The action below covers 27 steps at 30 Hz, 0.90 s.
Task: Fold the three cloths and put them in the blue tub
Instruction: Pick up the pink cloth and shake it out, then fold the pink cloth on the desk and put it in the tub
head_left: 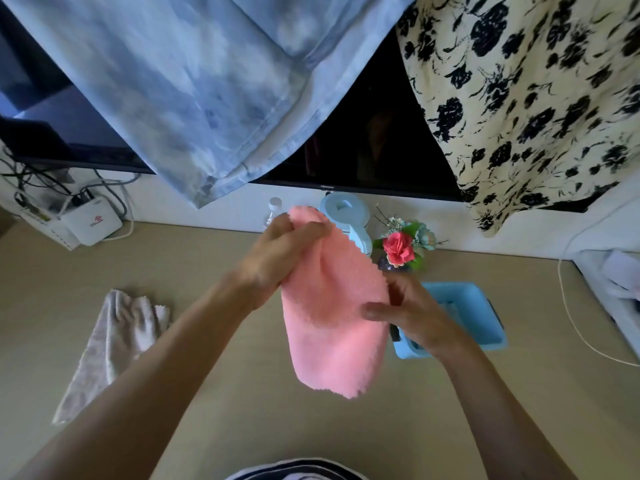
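Observation:
A pink fluffy cloth (332,317) hangs in the air above the table, doubled over lengthwise. My left hand (280,251) pinches its top end. My right hand (415,313) grips its right edge at mid-height, thumb on the front. Behind my right hand stands the blue tub (478,313) on the table; something pale lies inside it, mostly hidden. A pale grey-white cloth (110,344) lies crumpled and unfolded on the table at the left. I see no third cloth clearly.
At the back of the wooden table (242,410) stand a light blue kettle (346,216), a water bottle (273,209) and a vase with a red flower (398,247). A white router (91,223) sits back left. Two garments hang over a dark screen (367,147).

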{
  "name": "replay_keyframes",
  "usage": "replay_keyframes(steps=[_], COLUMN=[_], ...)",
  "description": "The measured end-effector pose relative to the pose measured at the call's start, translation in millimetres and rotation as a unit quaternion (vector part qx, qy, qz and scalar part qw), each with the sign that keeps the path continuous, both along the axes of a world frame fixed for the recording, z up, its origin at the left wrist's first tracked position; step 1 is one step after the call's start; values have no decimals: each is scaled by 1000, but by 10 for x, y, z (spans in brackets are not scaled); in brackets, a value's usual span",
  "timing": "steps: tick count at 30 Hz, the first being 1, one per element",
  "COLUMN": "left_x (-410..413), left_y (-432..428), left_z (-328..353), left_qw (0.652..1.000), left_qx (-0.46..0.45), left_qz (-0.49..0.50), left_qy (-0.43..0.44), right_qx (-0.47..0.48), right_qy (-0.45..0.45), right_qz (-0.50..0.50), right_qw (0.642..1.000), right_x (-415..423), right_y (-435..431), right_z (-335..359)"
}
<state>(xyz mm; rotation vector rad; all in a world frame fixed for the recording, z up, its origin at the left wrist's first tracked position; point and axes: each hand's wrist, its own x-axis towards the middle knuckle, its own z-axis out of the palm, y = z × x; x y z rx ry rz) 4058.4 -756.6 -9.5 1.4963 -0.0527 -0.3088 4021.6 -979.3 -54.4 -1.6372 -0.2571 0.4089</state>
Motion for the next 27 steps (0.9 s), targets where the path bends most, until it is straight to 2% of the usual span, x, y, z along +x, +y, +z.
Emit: replay_keyframes(steps=[4,8,14,17,22,27], left_x=[68,259,539,663,716,466], left_y=[271,526,794,882,1035,1170], left_z=[-48,-181,-512,-683,-690,-541], left_qw=[992,957,903,889,887,893], left_qx=[83,246,384,416,405,362], left_qz=[-25,1,1,16,53,53], left_qy=[-87,-154,-195,-190,-216,-264], right_qx=[-44,-228,-297,-348,-358,-291], right_qy=[10,-20,-42,-47,-90,-135], right_qz=[-39,-72,-98,-105,-171,-196], right_qw=[998,971,949,931,914,927], right_x=[92,227,348,513,688,464], right_y=[-70,-195,-281,-266,-229,-180], right_z=[-67,-217,-254,-284,-197,-49])
